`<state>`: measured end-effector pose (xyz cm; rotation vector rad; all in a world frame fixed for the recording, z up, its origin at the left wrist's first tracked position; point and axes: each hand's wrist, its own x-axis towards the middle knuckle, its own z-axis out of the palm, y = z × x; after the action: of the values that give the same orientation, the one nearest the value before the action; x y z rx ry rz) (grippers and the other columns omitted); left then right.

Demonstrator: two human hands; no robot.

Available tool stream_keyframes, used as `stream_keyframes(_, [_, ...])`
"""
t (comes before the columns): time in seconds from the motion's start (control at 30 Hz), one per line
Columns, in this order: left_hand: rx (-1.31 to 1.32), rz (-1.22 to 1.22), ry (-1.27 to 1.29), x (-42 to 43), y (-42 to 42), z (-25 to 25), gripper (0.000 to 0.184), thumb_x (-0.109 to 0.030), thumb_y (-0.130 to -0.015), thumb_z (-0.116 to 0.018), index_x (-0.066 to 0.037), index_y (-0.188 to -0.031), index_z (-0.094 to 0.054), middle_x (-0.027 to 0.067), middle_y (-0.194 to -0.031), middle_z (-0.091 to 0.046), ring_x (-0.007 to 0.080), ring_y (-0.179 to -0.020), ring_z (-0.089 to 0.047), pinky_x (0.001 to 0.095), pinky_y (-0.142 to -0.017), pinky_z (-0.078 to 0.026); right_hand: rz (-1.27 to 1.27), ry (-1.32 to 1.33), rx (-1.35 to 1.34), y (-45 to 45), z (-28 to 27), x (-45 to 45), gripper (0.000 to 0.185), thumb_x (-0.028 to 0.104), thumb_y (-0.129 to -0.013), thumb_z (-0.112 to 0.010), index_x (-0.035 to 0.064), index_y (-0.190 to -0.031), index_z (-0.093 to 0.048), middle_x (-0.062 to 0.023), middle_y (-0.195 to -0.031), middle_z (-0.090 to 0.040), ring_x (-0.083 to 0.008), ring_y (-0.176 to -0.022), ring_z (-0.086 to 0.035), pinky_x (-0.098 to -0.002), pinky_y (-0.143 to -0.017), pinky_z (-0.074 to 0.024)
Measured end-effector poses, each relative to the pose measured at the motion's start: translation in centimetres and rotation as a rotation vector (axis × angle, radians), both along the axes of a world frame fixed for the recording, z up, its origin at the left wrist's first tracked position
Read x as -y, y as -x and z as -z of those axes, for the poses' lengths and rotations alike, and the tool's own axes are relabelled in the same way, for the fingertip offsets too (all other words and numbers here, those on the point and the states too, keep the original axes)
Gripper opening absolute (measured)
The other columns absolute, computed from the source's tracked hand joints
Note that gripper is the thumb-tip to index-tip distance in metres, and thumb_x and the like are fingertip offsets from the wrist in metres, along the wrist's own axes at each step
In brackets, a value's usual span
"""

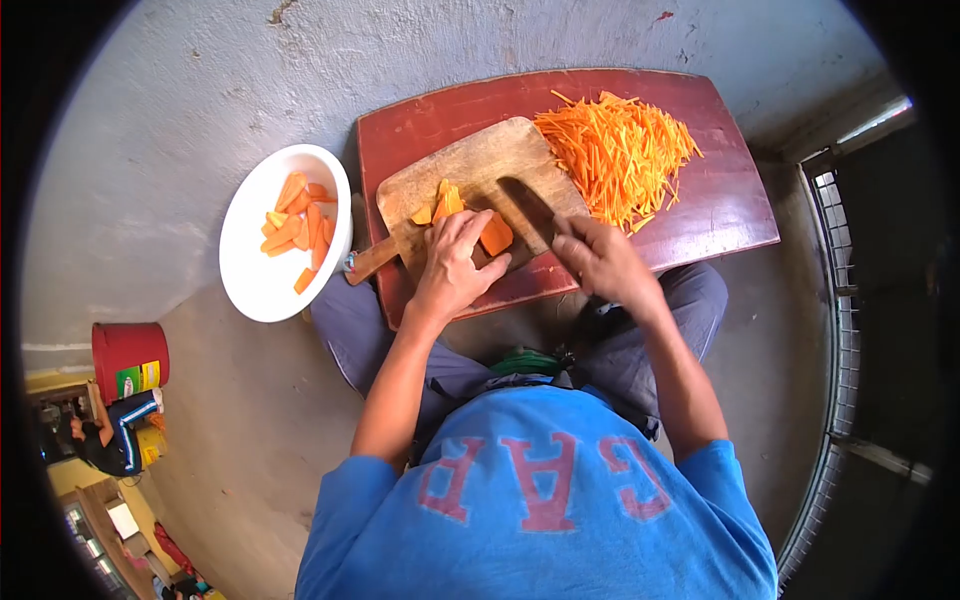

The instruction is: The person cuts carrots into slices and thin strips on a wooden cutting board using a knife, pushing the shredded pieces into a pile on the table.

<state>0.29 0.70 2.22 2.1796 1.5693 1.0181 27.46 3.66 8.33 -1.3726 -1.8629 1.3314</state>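
Orange carrot, left hand arched around it, right hand clasping knife

A red worktop is shining beside a bumpy bluish wall, a brown floor is lying below, and wire mesh is standing at the right.

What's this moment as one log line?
left hand: at orange chunk; right hand: holding knife; chopping board: on red table; orange shreds: heaped on table; white bowl: orange pieces

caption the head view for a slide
Kitchen knife in the right hand, left hand at a carrot chunk on a wooden chopping board, beside a heap of carrot strips.
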Motion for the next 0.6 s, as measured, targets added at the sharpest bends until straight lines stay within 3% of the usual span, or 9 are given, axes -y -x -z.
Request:
stream_keyframes(0.07, [0.032, -0.049, -0.001, 0.3, 0.0, 0.7, 0.057, -0.014, -0.088, -0.092, 0.001, -0.14, -0.073, 0.0177, -0.136, -0.07, 0.038, -0.131, -0.064, 0.0485, -0.117, -0.05, -0.039, -0.146, 0.09, 0.9, -0.4, 1.9, 0.027, 0.021, -0.11, -0.07, -0.0048, -0.118, -0.068, -0.0293, -0.09, -0.069, -0.0419, -0.083, -0.071, -0.0505, -0.08, -0.0559])
stream_keyframes(0.17, [0.052, -0.055, -0.053, 0.3, 0.3, 1.7, 0.042, -0.009, -0.089, -0.09, 0.002, -0.128, -0.078, 0.0184, -0.134, -0.072, 0.0394, -0.128, -0.066, 0.0484, -0.112, -0.054, -0.013, -0.093, 0.037, 1.8, 0.2, 3.4, 0.027, 0.02, -0.11, -0.071, -0.0043, -0.119, -0.068, -0.0316, -0.094, -0.07, -0.0502, -0.088, -0.071, -0.0528, -0.08, -0.0554])
stream_keyframes(0.3, [0.048, -0.041, -0.066, -0.1, -0.1, 1.4, 0.033, -0.009, -0.087, -0.091, 0.002, -0.116, -0.082, 0.0193, -0.131, -0.073, 0.0399, -0.125, -0.067, 0.0494, -0.111, -0.055, -0.052, -0.114, -0.02, 2.6, 0.0, 4.1, 0.026, 0.02, -0.111, -0.072, -0.0041, -0.119, -0.068, -0.0313, -0.095, -0.071, -0.0505, -0.091, -0.073, -0.0537, -0.081, -0.0557])
stream_keyframes(0.6, [0.022, 0.004, -0.116, -0.3, 0.1, 1.8, 0.032, -0.007, -0.09, -0.088, -0.002, -0.121, -0.081, 0.0184, -0.134, -0.072, 0.0411, -0.126, -0.065, 0.0501, -0.109, -0.055, -0.041, -0.085, 0.008, 2.5, -1.4, 4.0, 0.027, 0.021, -0.111, -0.071, -0.0045, -0.12, -0.067, -0.0328, -0.097, -0.07, -0.054, -0.096, -0.072, -0.0553, -0.081, -0.0546])
